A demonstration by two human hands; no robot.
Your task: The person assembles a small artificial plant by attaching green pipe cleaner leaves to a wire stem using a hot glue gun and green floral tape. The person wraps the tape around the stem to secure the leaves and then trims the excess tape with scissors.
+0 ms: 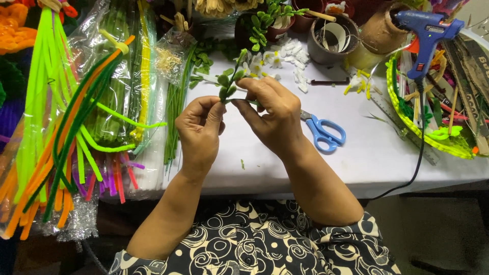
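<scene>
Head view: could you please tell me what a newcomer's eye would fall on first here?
Both hands meet at the centre of the white table, the left hand and right hand pinching a small green leafy stem. On the left lies a bright heap of pipe cleaners. A blue glue gun stands at the upper right, with blue-handled scissors beside the right hand.

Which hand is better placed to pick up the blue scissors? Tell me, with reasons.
Right. The right hand is beside the blue scissors on the white table. The left hand sits farther off, pinching the green leafy stem that both hands hold.
</scene>
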